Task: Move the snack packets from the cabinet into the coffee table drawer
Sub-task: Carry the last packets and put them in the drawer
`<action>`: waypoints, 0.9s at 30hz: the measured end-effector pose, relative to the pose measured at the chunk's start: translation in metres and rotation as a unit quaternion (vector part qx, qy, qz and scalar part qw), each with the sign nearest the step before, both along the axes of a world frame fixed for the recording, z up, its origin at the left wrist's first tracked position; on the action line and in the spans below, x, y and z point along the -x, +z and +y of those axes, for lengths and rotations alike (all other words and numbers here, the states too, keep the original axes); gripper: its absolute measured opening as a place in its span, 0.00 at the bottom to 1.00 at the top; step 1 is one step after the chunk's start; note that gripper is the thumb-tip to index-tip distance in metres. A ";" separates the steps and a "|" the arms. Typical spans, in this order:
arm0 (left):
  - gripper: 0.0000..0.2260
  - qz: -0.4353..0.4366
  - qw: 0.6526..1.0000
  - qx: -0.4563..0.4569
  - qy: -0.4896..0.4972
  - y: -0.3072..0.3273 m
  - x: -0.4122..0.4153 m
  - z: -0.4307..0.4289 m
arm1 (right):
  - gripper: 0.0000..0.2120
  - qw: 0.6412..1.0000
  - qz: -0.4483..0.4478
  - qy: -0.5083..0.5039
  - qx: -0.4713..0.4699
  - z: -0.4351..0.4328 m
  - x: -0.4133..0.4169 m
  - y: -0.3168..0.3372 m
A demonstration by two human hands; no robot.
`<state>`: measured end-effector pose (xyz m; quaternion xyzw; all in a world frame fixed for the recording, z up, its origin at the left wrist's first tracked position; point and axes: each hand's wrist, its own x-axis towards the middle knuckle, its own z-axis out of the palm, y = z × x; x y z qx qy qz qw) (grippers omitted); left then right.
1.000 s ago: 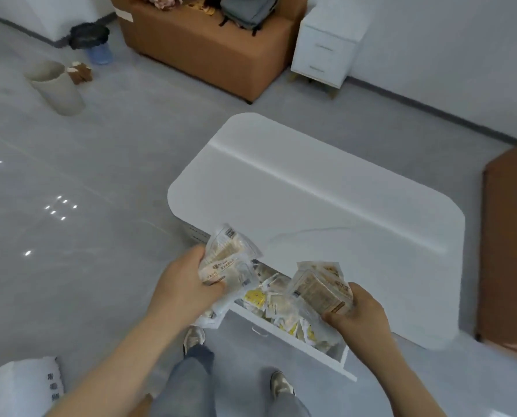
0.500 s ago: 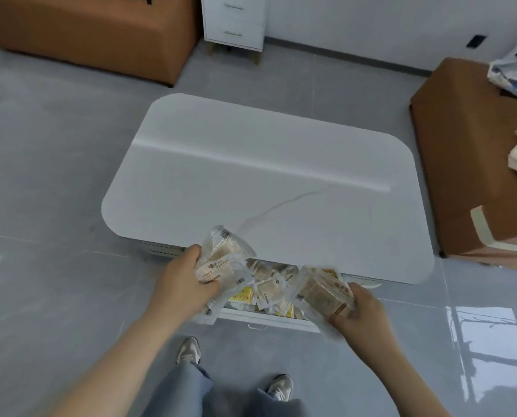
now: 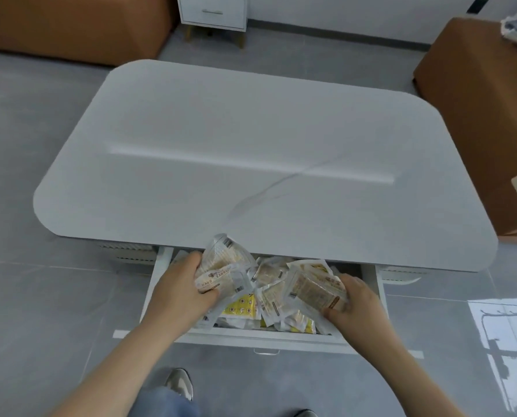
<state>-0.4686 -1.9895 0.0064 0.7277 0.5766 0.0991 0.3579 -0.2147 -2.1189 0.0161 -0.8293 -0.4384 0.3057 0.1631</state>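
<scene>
Snack packets (image 3: 270, 296): head view shows a loose pile of them filling the open drawer (image 3: 266, 338) of the coffee table (image 3: 251, 145). The drawer is pulled out toward you from under the table's near edge, with its white front wall and small handle (image 3: 266, 352) facing you.

Your left hand (image 3: 182, 291) grips a first bunch (image 3: 221, 266) of clear packets, fingers and thumb curled round its left end. It sits over the drawer's left half, and its top end (barcode visible) overlaps the table edge.

Your right hand (image 3: 356, 305) grips a second bunch (image 3: 314, 288), fingers wrapped round its right side, over the drawer's right half. Touching the pile or just above it, can't tell.

The pile lies between and under both bunches. Yellow-print packets (image 3: 242, 307) sit lower in it. The tabletop is white with a thin grey vein.

Around the table:
- orange sofa (image 3: 70, 25), far left
- white nightstand (image 3: 212, 10), far centre
- brown ottoman (image 3: 486, 85), right
- grey floor (image 3: 40, 296)
- your shoe (image 3: 179, 383), bottom
</scene>
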 end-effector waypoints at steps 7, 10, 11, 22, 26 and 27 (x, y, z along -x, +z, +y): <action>0.11 -0.025 0.999 -0.026 -0.008 -0.102 -0.020 0.004 | 0.14 0.999 0.013 -0.010 -0.045 0.014 -0.014 -0.116; 0.13 -0.043 0.999 -0.020 -0.007 -0.131 -0.022 0.011 | 0.13 0.998 0.003 0.017 -0.060 0.024 -0.012 -0.148; 0.14 -0.047 0.999 -0.025 -0.012 -0.137 -0.021 0.011 | 0.14 0.997 0.002 0.027 -0.066 0.025 -0.010 -0.152; 0.12 -0.021 0.995 -0.090 -0.048 -0.127 0.027 -0.036 | 0.14 0.995 -0.039 0.037 -0.086 -0.031 0.038 -0.117; 0.11 -0.009 0.991 -0.112 -0.066 -0.125 0.039 -0.045 | 0.12 0.994 -0.050 0.033 -0.094 -0.039 0.057 -0.111; 0.11 -0.011 0.991 -0.115 -0.064 -0.125 0.041 -0.045 | 0.12 0.993 -0.054 0.033 -0.100 -0.038 0.060 -0.110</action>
